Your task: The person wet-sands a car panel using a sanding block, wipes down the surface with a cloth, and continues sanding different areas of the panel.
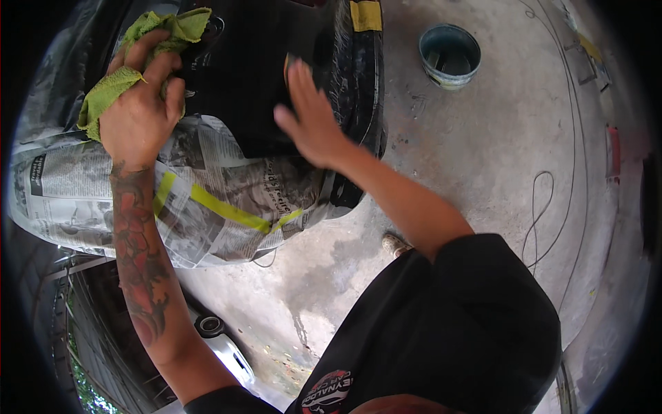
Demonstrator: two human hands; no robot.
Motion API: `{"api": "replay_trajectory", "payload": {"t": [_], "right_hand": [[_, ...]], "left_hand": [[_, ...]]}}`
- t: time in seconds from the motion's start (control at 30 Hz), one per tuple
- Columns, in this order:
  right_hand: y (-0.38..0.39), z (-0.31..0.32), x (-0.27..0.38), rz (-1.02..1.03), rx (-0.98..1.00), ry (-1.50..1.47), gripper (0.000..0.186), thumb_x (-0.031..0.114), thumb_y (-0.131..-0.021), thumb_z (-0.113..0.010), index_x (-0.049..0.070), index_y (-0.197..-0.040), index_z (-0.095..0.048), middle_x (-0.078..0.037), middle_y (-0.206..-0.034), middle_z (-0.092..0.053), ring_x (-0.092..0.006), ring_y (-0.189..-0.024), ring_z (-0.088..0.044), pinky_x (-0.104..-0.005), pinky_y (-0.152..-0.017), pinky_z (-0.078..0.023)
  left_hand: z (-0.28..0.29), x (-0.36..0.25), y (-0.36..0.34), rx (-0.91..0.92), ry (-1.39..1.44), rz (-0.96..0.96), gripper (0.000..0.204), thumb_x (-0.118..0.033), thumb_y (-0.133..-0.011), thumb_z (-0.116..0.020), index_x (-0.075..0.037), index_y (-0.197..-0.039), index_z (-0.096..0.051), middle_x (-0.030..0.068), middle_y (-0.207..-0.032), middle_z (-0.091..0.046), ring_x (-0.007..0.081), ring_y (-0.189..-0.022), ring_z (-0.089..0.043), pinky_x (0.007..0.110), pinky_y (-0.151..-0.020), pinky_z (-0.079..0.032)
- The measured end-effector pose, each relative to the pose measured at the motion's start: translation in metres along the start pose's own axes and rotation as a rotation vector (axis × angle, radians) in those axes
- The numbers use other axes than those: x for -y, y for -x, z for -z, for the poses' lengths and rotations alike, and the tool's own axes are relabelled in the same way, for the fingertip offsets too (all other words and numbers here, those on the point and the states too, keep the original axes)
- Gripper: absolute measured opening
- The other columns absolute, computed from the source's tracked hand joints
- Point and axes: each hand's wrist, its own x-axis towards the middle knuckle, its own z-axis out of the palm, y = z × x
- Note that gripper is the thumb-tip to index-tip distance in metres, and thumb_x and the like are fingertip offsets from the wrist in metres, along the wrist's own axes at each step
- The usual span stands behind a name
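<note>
My left hand (140,114) is closed round a green cloth (110,94), whose folds stick out between the fingers and beyond them. It rests at the upper left, on a black vehicle body panel (231,90). Over the same panel, my right hand (310,117) lies flat with its fingers stretched out together and the thumb apart. Motion smears it somewhat, and a small orange-brown edge shows by its fingertips, too little to name. Newspaper (227,179) wraps the part nearest me, fastened with yellow-green tape (227,209).
A bucket (449,56) holding dark liquid stands on the concrete floor (476,159) to the right. A yellow patch (365,15) sits on the panel's far edge. Thin cable (541,214) loops along the floor at right. A white vehicle (231,355) shows at lower left.
</note>
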Motion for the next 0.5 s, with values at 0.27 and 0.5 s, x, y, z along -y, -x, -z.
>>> {"api": "replay_trajectory", "payload": {"t": [0.27, 0.5], "right_hand": [[-0.105, 0.039, -0.055, -0.146, -0.16, -0.145, 0.086, 0.06, -0.103, -0.034, 0.003, -0.161, -0.007, -0.017, -0.17, -0.005, -0.0304, -0.157, -0.005, -0.0601, -0.122, -0.014], [-0.014, 0.0, -0.031, -0.097, -0.061, -0.161, 0.084, 0.051, -0.104, -0.043, 0.002, -0.161, -0.005, -0.02, -0.169, -0.002, -0.0337, -0.157, -0.004, -0.061, -0.121, -0.015]], "left_hand": [[0.0, -0.001, -0.008, 0.008, -0.004, -0.01, 0.016, -0.011, -0.078, -0.068, -0.013, -0.095, -0.069, 0.0004, -0.127, -0.065, 0.0313, -0.112, -0.063, 0.042, -0.092, -0.054], [-0.001, 0.002, 0.0, -0.028, 0.025, -0.01, 0.016, -0.012, -0.078, -0.068, -0.014, -0.094, -0.07, -0.0004, -0.125, -0.066, 0.03, -0.11, -0.065, 0.041, -0.09, -0.055]]}}
